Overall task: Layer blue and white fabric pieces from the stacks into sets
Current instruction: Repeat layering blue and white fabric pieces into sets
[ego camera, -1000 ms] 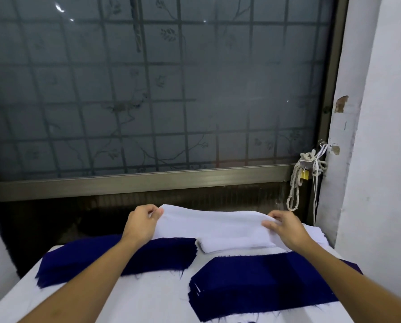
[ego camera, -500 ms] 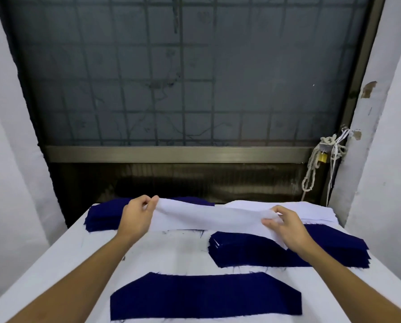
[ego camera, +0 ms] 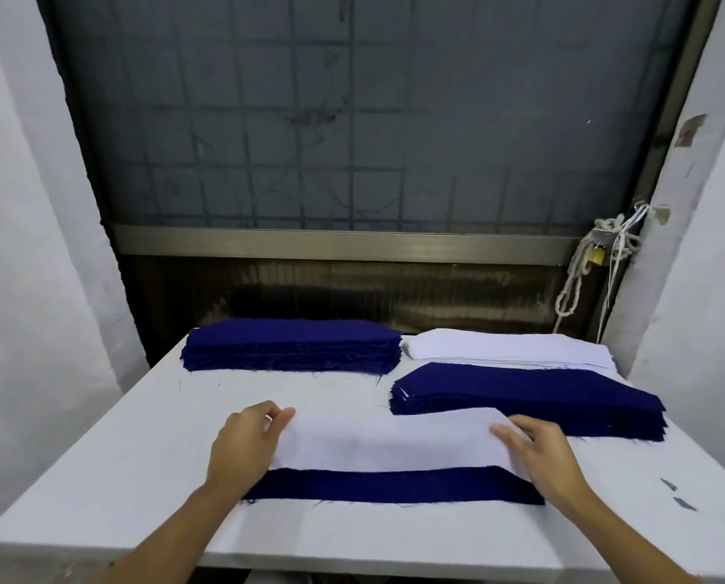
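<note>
White piece (ego camera: 386, 444) held at both ends by L hand (ego camera: 242, 448) & R hand (ego camera: 542, 461), lying over the far half of the single blue piece (ego camera: 394, 484) on the tabletop (ego camera: 120, 457). The blue piece's near strip shows uncovered. L fingers (ego camera: 278, 417) curled, pinching the white piece's left end. R fingers (ego camera: 508, 434) grip its right end, one on top of the cloth. Beyond the blue piece: blue stack (ego camera: 289, 345) far left, second blue stack (ego camera: 529, 398) just beyond-right, white stack (ego camera: 508, 349) farthest right.

sewing workshop, cut fabric stacks (ego camera: 291, 345) on white cutting table (ego camera: 99, 457)
</note>
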